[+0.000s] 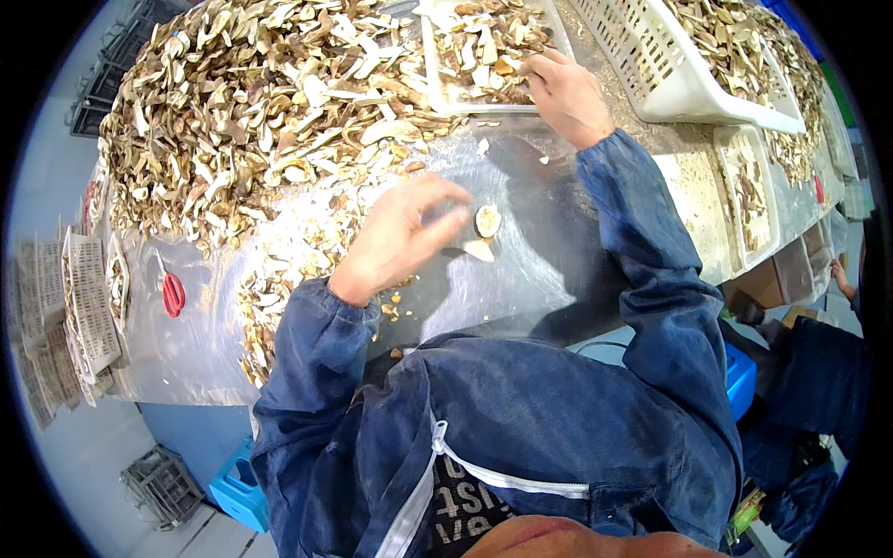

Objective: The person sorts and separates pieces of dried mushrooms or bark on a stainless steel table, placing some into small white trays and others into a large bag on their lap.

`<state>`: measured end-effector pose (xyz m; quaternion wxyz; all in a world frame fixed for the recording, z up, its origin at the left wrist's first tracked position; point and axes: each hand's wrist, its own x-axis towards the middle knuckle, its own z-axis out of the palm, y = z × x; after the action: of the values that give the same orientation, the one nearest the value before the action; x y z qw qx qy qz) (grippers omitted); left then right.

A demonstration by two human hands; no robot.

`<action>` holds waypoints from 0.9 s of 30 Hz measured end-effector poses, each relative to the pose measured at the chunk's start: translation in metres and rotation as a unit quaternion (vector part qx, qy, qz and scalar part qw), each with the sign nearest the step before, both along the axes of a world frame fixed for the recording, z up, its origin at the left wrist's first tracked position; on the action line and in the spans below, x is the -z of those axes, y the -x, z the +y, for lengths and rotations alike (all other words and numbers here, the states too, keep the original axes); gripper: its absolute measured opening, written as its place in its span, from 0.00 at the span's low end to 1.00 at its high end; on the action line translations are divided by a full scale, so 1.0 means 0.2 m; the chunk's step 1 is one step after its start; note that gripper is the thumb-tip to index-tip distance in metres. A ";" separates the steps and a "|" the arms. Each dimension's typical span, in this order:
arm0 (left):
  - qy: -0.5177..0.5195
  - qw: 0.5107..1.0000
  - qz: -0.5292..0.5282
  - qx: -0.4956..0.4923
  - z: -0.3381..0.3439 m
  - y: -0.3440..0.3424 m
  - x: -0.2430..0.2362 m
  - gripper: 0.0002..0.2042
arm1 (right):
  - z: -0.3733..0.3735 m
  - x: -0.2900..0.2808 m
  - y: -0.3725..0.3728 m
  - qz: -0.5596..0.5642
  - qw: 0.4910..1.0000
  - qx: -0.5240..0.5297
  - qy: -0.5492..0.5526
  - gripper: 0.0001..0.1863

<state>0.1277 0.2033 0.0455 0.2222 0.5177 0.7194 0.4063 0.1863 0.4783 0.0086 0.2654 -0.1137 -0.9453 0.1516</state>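
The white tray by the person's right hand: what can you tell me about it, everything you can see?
The tray is white and shallow, and looks like plastic. It sits on the shiny, metal-looking table, its far end cut off by the picture's edge. Brown-and-cream slices, which look like mushroom, cover much of its floor. A large heap of similar slices crowds its left side. The right hand is over its near right corner; whether it touches rim or slices is unclear.

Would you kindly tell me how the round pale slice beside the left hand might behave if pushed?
The round pale slice is probably light, being small next to the left hand. It would likely slide, since the metal tabletop beneath looks shiny. Its round outline might let it roll on edge.
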 end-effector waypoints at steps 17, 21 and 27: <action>0.034 0.983 -0.102 -0.147 -0.26 -0.27 0.01 0.06 | 0.04 0.08 0.16 -0.001 0.998 -0.024 -0.062 0.13; 0.005 0.980 -0.112 -0.165 -0.35 -0.33 0.03 0.06 | 0.02 -0.02 0.08 0.015 0.998 -0.045 0.048 0.15; -0.002 0.968 -0.166 -0.187 -0.42 -0.38 0.05 0.06 | -0.02 -0.10 -0.01 0.032 0.866 -0.182 0.465 0.16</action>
<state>0.2045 0.1199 0.0349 0.2577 0.2996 0.7556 0.5223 0.1880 0.4750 0.0293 0.1795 -0.0452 -0.7600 0.6230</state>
